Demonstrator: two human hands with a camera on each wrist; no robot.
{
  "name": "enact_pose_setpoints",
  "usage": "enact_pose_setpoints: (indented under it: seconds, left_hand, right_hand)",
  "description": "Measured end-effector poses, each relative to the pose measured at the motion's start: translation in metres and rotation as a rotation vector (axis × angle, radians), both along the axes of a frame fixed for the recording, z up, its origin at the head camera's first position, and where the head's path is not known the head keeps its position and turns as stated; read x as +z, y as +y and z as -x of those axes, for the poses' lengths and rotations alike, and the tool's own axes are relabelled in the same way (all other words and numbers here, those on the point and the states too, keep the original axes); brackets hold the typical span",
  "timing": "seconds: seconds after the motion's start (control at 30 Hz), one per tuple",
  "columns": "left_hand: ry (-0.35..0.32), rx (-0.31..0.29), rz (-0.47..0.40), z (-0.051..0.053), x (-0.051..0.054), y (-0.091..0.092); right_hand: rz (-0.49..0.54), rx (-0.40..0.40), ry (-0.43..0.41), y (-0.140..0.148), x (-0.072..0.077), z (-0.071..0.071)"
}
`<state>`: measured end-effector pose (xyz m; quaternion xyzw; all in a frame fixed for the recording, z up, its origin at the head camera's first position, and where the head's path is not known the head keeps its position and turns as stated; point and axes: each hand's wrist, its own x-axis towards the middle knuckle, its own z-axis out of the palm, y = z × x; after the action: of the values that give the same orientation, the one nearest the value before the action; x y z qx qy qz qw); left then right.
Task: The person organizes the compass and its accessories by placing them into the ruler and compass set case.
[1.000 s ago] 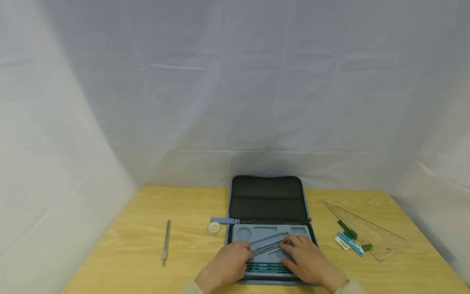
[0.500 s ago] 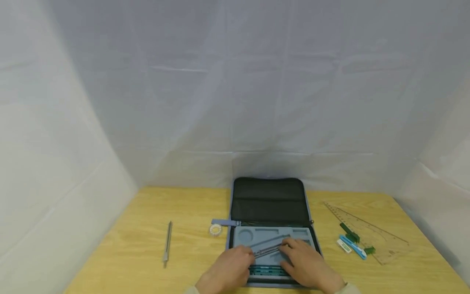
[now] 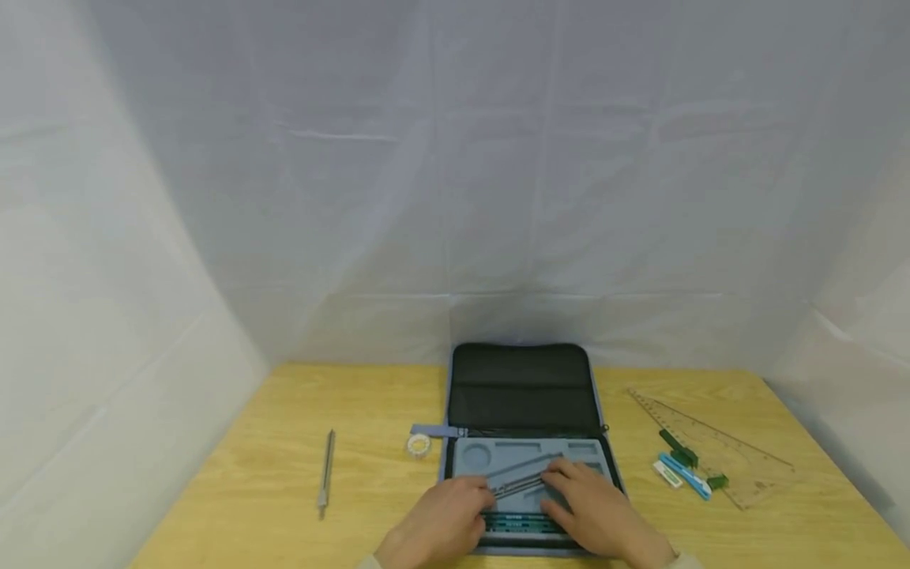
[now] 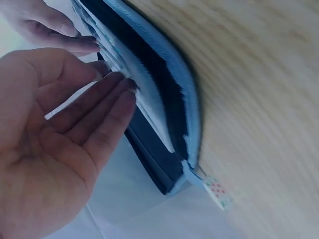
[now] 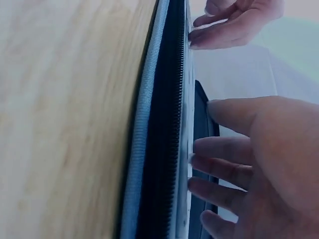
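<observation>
An open zip case [image 3: 524, 389] holds a grey-blue moulded tray [image 3: 506, 456]. Thin dark rods [image 3: 519, 485] lie slanted across the tray between the hands. My left hand [image 3: 438, 518] touches their left end with its fingertips; the left wrist view has several nearly straight fingers on the tray's edge, thumb close by. At the rods' right end rests my right hand [image 3: 599, 510], its fingers spread and lightly bent, fingertips on the tray in the right wrist view. Green pencils [image 3: 517, 521] lie in the tray's near section, partly behind both hands.
A grey pen-like tool [image 3: 325, 474] lies at the left, and a roll of tape [image 3: 419, 446] beside the case's strap [image 3: 431, 431]. To the right are clear set squares [image 3: 746, 466], a blue cutter [image 3: 685, 476], a white eraser [image 3: 667, 474] and green pieces [image 3: 684, 456].
The head view has shifted slightly. Both hands stay at the two ends of the dark rods, with only slight finger movement.
</observation>
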<state>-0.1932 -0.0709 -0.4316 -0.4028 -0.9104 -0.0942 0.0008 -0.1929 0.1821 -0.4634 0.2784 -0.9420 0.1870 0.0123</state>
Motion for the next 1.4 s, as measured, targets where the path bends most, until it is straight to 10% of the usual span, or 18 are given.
enact_pose_setpoints:
  seconds: [0.43,1.4]
  left_hand:
    - [0.210,0.068,-0.168,0.011,-0.006,-0.024]
    - [0.156,0.429,-0.146,0.016,-0.012,-0.098]
  right_hand:
    - [0.130,-0.134,0.072,-0.001,0.002,-0.004]
    - [0.113,-0.058,-0.007,-0.058,0.007,0.009]
